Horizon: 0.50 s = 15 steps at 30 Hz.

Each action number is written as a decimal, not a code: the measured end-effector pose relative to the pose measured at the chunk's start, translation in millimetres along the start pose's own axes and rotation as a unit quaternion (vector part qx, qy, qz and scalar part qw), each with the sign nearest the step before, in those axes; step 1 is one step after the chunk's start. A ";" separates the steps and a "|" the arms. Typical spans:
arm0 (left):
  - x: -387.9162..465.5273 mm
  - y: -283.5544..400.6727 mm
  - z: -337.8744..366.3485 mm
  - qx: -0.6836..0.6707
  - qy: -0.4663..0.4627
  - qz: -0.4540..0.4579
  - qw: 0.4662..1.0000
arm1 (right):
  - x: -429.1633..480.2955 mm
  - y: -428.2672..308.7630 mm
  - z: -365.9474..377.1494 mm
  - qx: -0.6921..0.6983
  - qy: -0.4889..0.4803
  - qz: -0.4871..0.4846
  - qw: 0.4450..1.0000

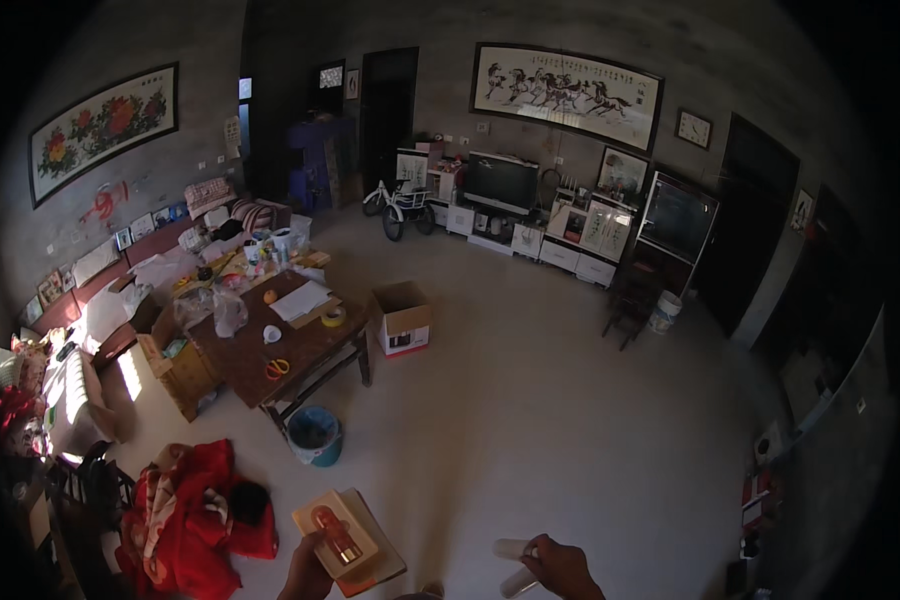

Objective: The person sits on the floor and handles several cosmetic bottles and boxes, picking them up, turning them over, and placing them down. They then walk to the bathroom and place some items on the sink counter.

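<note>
My left hand grips a cream presentation box in front of me, tilted, with its inner tray showing. In the tray's recess lies a red bottle-shaped item with a gold end. To the right, my right hand pinches pale, rounded, see-through pieces that look like plastic; one sticks out above the fingers and one below. The two hands are well apart, both over the pale floor. Whether the pale pieces are joined behind the fingers cannot be told.
A red patterned blanket with a dark round shape on it lies at left. Beyond stand a blue bin, a brown table holding scissors and tape, and an opened carton. A tricycle is farther back.
</note>
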State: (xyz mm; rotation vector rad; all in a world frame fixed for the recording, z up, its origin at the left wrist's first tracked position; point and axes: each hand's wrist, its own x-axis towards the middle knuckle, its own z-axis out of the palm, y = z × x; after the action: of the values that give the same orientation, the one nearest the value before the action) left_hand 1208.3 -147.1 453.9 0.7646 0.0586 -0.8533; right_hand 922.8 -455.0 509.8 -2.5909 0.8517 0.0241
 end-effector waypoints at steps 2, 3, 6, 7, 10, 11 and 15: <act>50.4 1.4 23.8 0.007 0.003 0.000 1.000 | 42.3 16.2 -9.3 -0.014 0.018 -0.007 1.000; 71.2 3.2 33.2 0.010 0.008 -0.001 1.000 | 63.1 23.3 -13.4 -0.017 0.025 -0.011 0.999; 129.6 12.3 54.7 0.043 0.022 -0.019 0.999 | 124.4 41.6 -26.5 -0.030 0.038 -0.022 0.999; 152.3 15.1 60.6 0.037 0.018 -0.022 0.999 | 147.0 48.0 -30.6 -0.035 0.040 -0.019 0.998; 216.0 27.3 74.5 0.032 0.037 -0.038 0.998 | 209.4 64.5 -45.9 -0.038 0.065 -0.019 0.997; 241.1 31.2 79.6 0.038 0.026 -0.036 0.998 | 232.1 69.2 -51.7 -0.038 0.075 -0.023 0.996; 353.2 51.9 102.7 0.038 -0.007 -0.035 0.999 | 327.5 76.7 -72.8 -0.061 0.096 -0.011 0.993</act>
State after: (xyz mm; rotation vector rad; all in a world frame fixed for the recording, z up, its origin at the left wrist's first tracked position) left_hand 1456.9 -422.8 440.4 0.8311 0.0421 -0.9321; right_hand 1137.2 -724.1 501.1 -2.7510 0.9133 -0.1889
